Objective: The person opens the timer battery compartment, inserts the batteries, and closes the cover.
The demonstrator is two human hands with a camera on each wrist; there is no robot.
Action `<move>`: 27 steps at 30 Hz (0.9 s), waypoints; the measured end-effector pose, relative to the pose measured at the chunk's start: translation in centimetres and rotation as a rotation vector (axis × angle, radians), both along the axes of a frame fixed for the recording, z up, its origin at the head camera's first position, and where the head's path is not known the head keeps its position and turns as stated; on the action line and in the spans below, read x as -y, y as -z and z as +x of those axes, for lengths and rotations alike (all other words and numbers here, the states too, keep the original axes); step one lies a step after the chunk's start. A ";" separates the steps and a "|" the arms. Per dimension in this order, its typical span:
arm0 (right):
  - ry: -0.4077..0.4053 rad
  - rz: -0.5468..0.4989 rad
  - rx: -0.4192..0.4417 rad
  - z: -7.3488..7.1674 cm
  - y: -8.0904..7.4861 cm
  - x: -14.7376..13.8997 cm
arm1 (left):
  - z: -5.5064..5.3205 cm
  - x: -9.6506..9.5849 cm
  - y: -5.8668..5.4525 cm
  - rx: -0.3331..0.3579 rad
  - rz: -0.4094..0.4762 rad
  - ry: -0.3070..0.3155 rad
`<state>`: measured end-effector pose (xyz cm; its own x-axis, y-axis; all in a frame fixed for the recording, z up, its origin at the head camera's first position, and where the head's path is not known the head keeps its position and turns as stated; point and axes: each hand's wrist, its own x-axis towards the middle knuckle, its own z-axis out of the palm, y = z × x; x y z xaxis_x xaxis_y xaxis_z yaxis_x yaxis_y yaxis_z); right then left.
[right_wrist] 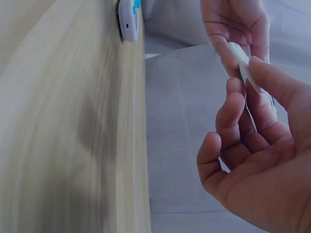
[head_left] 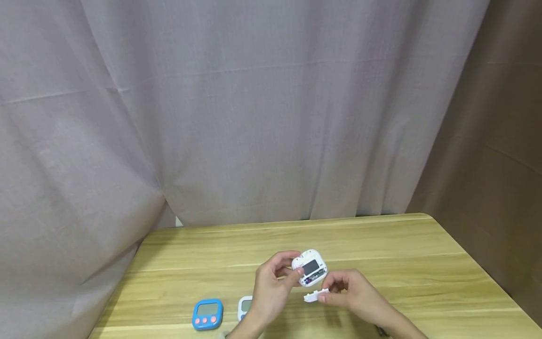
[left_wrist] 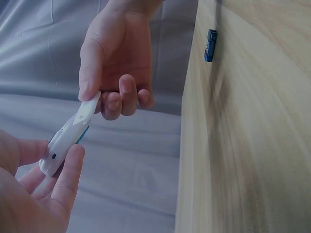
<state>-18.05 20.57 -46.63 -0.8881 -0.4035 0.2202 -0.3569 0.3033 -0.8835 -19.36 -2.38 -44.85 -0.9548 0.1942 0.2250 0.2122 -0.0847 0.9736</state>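
Our left hand [head_left: 271, 288] pinches the white timer [head_left: 310, 267] above the table [head_left: 389, 249], its battery compartment [head_left: 315, 277] uncovered; just beside it, our right hand [head_left: 357, 292] pinches the white cover [head_left: 312, 296]. Nearer the table's left edge lies a blue timer [head_left: 207, 314].

The left grip [left_wrist: 36, 201] is holding a white device [left_wrist: 63, 141], the right grip [left_wrist: 119, 58] is pinching a white piece [left_wrist: 89, 108] overlapping it in view, and a blue battery [left_wrist: 210, 46] is lying on the wooden desk [left_wrist: 248, 145].

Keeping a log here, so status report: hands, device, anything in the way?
Left hand holding white device, compartment uncovered. Right hand pinching detached white cover. No obstruction seen between them.
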 end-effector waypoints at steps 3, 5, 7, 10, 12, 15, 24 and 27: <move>-0.015 -0.062 0.036 -0.2 0.0 -0.1 | 0.0 0.0 -0.1 0.004 0.006 -0.001; -0.022 -0.110 0.082 -0.3 0.0 -0.2 | 0.0 0.1 -0.1 0.006 0.012 -0.001; -0.026 -0.163 0.129 -0.4 0.0 -0.3 | 0.0 0.1 -0.1 0.003 0.014 -0.002; -0.028 -0.246 0.189 -0.5 -0.1 -0.4 | 0.0 0.1 -0.1 -0.005 0.011 -0.005; -0.022 -0.293 0.215 -0.6 -0.1 -0.5 | -0.1 0.2 -0.1 -0.012 0.010 -0.005; -0.003 -0.346 0.231 -0.6 -0.1 -0.4 | -0.2 0.2 0.0 -0.017 0.010 -0.001; 0.019 -0.456 0.295 -0.4 -0.2 -0.1 | -0.4 0.3 0.2 -0.011 0.006 0.000; -0.033 -0.543 0.336 -0.3 0.0 0.1 | -0.3 0.2 0.2 0.004 0.000 -0.002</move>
<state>-18.39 20.51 -46.60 -0.9333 -0.3408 0.1129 -0.0353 -0.2258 -0.9735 -19.68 -2.58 -45.03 -0.9561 0.1927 0.2209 0.2082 -0.0842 0.9745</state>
